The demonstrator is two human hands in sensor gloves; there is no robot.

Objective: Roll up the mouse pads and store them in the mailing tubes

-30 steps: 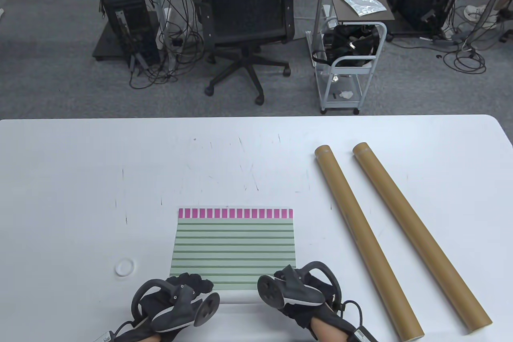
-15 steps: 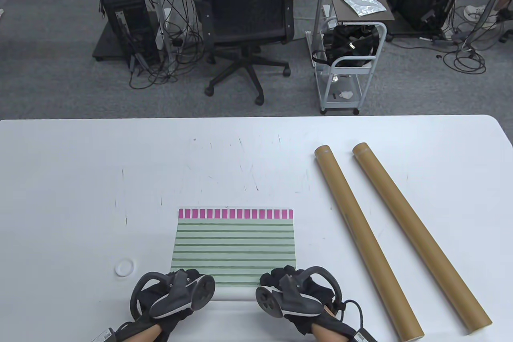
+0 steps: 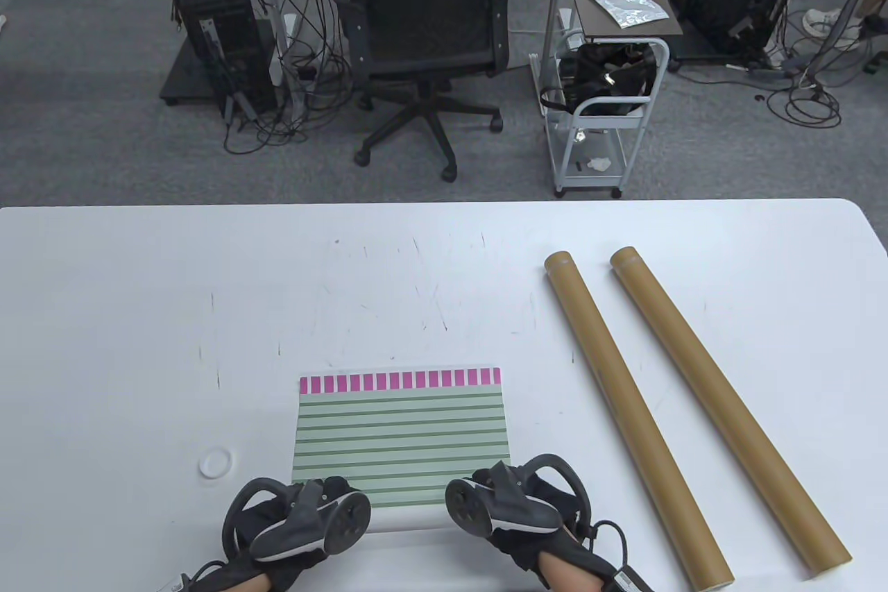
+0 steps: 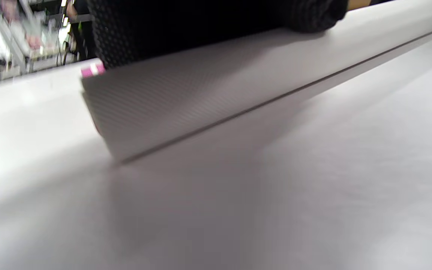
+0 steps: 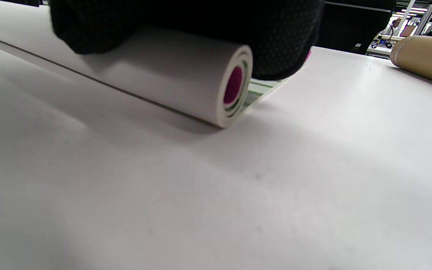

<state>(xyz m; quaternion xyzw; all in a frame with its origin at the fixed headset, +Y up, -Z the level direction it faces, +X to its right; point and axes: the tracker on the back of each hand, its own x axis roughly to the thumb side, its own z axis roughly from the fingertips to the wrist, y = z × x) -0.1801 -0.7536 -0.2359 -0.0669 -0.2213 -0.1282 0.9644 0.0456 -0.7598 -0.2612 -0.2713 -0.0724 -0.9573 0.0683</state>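
We have both hands on the rolled near edge of the green-striped mouse pad (image 3: 401,432), which lies on the white table (image 3: 139,314) near its front edge; our left hand (image 3: 298,522) curls its fingers over the roll's left end, our right hand (image 3: 513,509) over its right end, where the wrist view shows a tight spiral; two brown mailing tubes (image 3: 635,411) lie side by side to the right, apart from the pad
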